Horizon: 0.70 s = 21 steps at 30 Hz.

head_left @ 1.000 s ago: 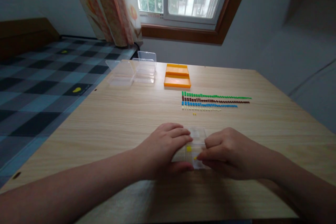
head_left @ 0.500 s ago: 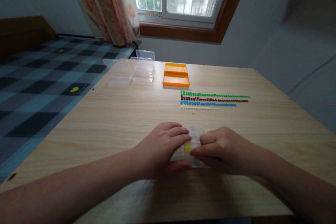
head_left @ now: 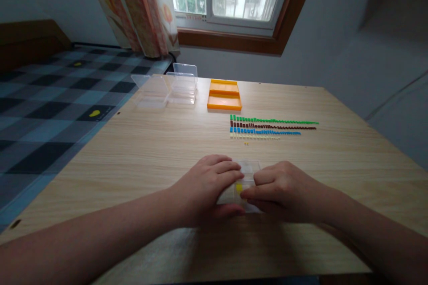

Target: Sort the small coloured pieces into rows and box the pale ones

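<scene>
Honestly, the clear plastic compartment box [head_left: 248, 176] on the counter [head_left: 133, 156] looks light, stiff and kinda slick, so take it by the sides. The left grip [head_left: 207, 187] is clasped across it; the right grip [head_left: 284, 190] bends over the yellow pieces [head_left: 238, 187], can't tell if it's pinching one.

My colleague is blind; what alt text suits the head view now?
A person's left hand holds a clear box; the right hand is at yellow pieces inside. Beyond, rows of small coloured pieces and an orange case lie on a wooden table.
</scene>
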{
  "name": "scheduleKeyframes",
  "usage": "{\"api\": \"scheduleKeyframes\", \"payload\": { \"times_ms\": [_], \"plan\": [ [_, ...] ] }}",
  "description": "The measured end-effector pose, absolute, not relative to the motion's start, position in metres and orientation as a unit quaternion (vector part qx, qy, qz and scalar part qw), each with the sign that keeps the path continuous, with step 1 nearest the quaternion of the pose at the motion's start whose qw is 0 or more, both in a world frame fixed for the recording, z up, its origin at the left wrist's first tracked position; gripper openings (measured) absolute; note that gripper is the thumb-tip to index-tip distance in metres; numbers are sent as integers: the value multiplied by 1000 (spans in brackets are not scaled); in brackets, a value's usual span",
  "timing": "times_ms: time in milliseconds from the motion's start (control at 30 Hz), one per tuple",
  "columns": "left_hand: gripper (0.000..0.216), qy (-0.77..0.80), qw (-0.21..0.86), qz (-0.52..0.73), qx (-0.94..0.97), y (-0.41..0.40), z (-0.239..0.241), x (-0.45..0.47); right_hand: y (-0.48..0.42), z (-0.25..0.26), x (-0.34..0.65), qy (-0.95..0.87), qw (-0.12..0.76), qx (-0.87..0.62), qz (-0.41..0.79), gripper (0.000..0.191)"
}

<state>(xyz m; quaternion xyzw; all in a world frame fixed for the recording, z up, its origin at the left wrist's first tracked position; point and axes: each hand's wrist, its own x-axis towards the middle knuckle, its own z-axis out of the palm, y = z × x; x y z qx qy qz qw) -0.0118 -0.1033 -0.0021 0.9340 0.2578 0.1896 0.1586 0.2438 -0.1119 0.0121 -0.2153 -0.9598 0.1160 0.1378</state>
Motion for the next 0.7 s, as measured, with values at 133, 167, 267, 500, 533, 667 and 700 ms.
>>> {"api": "scheduleKeyframes", "payload": {
  "times_ms": [133,167,267,500,533,667,700],
  "plan": [
    [54,261,158,187,934,-103,-2,-12,-111,9,242,-960,132,-216,116,19],
    [54,260,158,187,934,-103,-2,-12,-111,8,242,-961,131,-217,115,19],
    [54,258,154,189,935,-103,0,-12,-111,8,241,-961,133,-218,111,19],
    [54,257,153,188,935,-103,0,-11,-111,9,240,-959,147,-215,109,18],
    [55,258,153,188,935,-103,0,-11,-111,9,240,-959,149,-216,109,18],
    [53,261,152,189,934,-104,0,-12,-111,9,240,-959,140,-218,112,19],
    [53,261,152,189,934,-104,0,-12,-111,9,241,-960,138,-219,111,19]
  ]
}}
